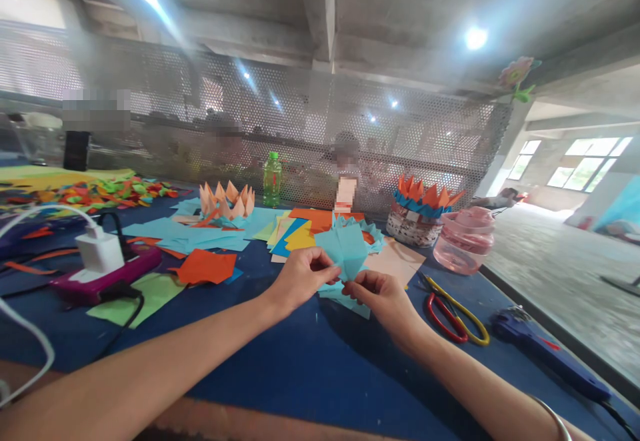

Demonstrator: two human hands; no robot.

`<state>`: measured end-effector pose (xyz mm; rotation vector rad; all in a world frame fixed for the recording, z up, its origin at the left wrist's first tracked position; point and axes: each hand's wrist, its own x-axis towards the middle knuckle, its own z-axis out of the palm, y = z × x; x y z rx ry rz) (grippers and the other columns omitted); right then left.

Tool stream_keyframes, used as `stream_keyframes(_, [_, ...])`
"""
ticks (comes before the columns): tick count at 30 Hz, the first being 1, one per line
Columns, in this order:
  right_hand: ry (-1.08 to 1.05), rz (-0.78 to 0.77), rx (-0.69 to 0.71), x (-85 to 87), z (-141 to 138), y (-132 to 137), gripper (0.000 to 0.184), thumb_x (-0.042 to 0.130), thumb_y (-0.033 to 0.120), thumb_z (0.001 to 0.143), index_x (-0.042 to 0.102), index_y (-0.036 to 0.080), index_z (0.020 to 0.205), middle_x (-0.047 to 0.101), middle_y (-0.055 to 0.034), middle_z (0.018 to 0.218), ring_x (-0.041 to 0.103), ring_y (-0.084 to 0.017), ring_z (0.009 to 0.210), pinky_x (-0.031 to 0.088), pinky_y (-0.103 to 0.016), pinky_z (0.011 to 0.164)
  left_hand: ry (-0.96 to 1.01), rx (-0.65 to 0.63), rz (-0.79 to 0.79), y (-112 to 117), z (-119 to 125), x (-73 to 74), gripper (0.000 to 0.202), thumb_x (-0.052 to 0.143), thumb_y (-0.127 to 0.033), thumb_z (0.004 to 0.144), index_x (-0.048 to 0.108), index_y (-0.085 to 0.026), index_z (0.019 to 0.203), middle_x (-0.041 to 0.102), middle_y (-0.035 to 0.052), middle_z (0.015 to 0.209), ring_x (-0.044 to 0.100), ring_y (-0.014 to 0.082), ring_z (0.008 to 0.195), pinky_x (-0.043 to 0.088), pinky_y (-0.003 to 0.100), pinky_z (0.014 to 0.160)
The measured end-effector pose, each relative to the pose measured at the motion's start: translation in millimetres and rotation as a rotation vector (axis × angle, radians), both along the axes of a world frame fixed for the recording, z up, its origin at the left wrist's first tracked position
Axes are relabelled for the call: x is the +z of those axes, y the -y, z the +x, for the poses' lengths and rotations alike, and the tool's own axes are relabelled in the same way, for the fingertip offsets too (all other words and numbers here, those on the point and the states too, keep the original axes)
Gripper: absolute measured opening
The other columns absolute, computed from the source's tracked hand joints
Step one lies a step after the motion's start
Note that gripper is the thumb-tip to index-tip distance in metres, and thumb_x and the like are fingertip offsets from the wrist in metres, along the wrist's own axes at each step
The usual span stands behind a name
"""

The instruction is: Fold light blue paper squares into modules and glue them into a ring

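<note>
Left hand (300,279): grip clamped on light-blue folded paper (351,251), upper edge.
Right hand (381,304): grip clamped on same paper, lower edge.
Paper: between both hands, above blue-covered bench (310,361).
Right side: red-and-yellow scissors (450,314), blue glue gun (543,354).
Left side: orange paper square (205,267).

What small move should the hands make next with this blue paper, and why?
Probably press the loose lower layers of the light blue folded paper together: the left hand and right hand pinch it, while those layers splay below.
</note>
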<state>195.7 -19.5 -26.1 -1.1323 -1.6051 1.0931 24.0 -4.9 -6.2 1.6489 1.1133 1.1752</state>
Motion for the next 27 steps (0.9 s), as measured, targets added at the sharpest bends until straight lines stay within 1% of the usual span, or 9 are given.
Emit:
stream_keyframes(5, [-0.001, 0.011, 0.012, -0.3, -0.8, -0.1, 0.025, 0.063, 0.038, 0.074, 0.063, 0.014, 0.068, 0.06, -0.001, 0.063, 0.047, -0.01, 0.058, 0.031, -0.024, 0.055, 0.057, -0.005, 0.0, -0.4, 0.3, -0.2, 0.014, 0.068, -0.02, 0.067, 0.056, -0.015, 0.065, 0.064, -0.0002, 0.059, 0.063, 0.0136, 0.06, 0.05, 0.026, 0.062])
stream_keyframes(9, [-0.007, 0.004, 0.009, 0.7, -2.1, 1.0, 0.025, 0.064, 0.039, 0.074, 0.062, 0.014, 0.067, 0.06, -0.0008, 0.063, 0.046, -0.01, 0.057, 0.031, -0.023, 0.055, 0.151, -0.007, -0.042, -1.5, 1.2, 1.1, 0.023, 0.07, -0.016, 0.064, 0.049, -0.017, 0.073, 0.062, -0.0039, 0.054, 0.064, 0.0142, 0.055, 0.052, 0.027, 0.06])
stream_keyframes(12, [-0.013, -0.002, 0.006, 1.8, -2.7, 2.0, 0.026, 0.064, 0.039, 0.073, 0.061, 0.014, 0.066, 0.061, -0.0008, 0.063, 0.047, -0.01, 0.058, 0.031, -0.023, 0.055, 0.187, -0.013, -0.05, -0.5, 1.0, 3.2, 0.033, 0.071, -0.016, 0.064, 0.044, -0.019, 0.082, 0.062, -0.0057, 0.053, 0.065, 0.0154, 0.053, 0.053, 0.028, 0.058])
stream_keyframes(17, [-0.022, -0.009, 0.021, 3.9, -2.6, 2.8, 0.026, 0.064, 0.039, 0.073, 0.06, 0.014, 0.066, 0.062, -0.001, 0.063, 0.046, -0.01, 0.057, 0.031, -0.023, 0.055, 0.229, -0.007, -0.042, 1.9, -1.3, 6.6, 0.05, 0.07, -0.012, 0.065, 0.041, -0.018, 0.105, 0.065, -0.0031, 0.06, 0.066, 0.0175, 0.054, 0.056, 0.032, 0.058])
stream_keyframes(20, [-0.042, -0.023, 0.027, 5.9, -3.0, 3.1, 0.027, 0.065, 0.04, 0.072, 0.06, 0.014, 0.064, 0.063, -0.0014, 0.065, 0.045, -0.01, 0.057, 0.031, -0.023, 0.055, 0.247, -0.012, -0.053, 2.3, -1.5, 7.9, 0.059, 0.066, -0.012, 0.069, 0.037, -0.017, 0.12, 0.064, -0.0031, 0.057, 0.066, 0.0185, 0.054, 0.056, 0.033, 0.058])
stream_keyframes(22, [-0.061, -0.035, 0.034, 7.2, -3.3, 3.4, 0.028, 0.066, 0.041, 0.071, 0.06, 0.014, 0.063, 0.063, -0.0016, 0.065, 0.046, -0.01, 0.057, 0.032, -0.023, 0.056, 0.272, -0.029, -0.058, 2.1, -1.1, 8.1, 0.063, 0.063, -0.012, 0.072, 0.033, -0.017, 0.127, 0.062, -0.0041, 0.055, 0.067, 0.0187, 0.055, 0.056, 0.032, 0.058])
stream_keyframes(25, [-0.091, -0.056, 0.046, 8.6, -2.9, 4.0, 0.029, 0.067, 0.042, 0.07, 0.061, 0.014, 0.063, 0.064, -0.0017, 0.065, 0.047, -0.01, 0.058, 0.033, -0.023, 0.057, 0.303, -0.052, -0.059, 2.3, -0.6, 8.3, 0.061, 0.061, -0.017, 0.075, 0.03, -0.018, 0.129, 0.062, -0.004, 0.056, 0.066, 0.0187, 0.054, 0.055, 0.033, 0.058])
stream_keyframes(27, [-0.113, -0.06, 0.05, 9.1, -2.3, 4.5, 0.029, 0.067, 0.042, 0.07, 0.062, 0.014, 0.064, 0.064, -0.002, 0.067, 0.048, -0.01, 0.059, 0.034, -0.023, 0.058, 0.333, -0.078, -0.051, 3.1, -0.8, 8.7, 0.058, 0.064, -0.021, 0.074, 0.035, -0.017, 0.124, 0.065, -0.0015, 0.063, 0.066, 0.0188, 0.059, 0.055, 0.035, 0.062])
